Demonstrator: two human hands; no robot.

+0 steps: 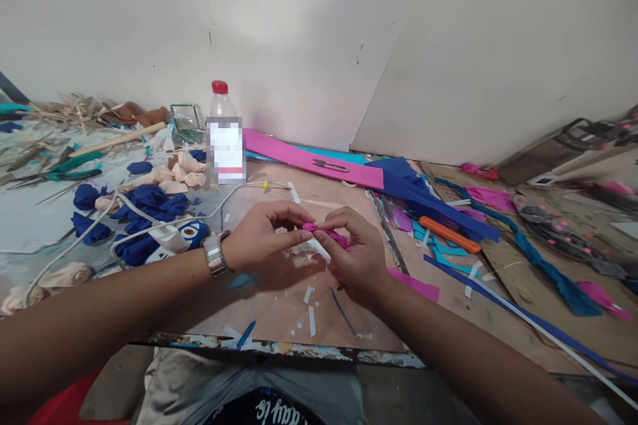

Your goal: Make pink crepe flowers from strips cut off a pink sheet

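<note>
My left hand (262, 239) and my right hand (356, 252) meet over the middle of the work table (279, 319). Both pinch a small rolled piece of magenta fabric (326, 232) between fingertips and thumbs. A metal watch (215, 254) sits on my left wrist. Small white scraps (310, 309) lie on the board just under the hands.
A plastic bottle with a red cap (225, 136) stands behind the hands. Dark blue and peach fabric flowers (149, 202) with white cable lie left. Pink strip (309, 159), blue fabric (419, 196), orange cutter (448, 234) and teal scraps lie right. Green pliers (74, 169) far left.
</note>
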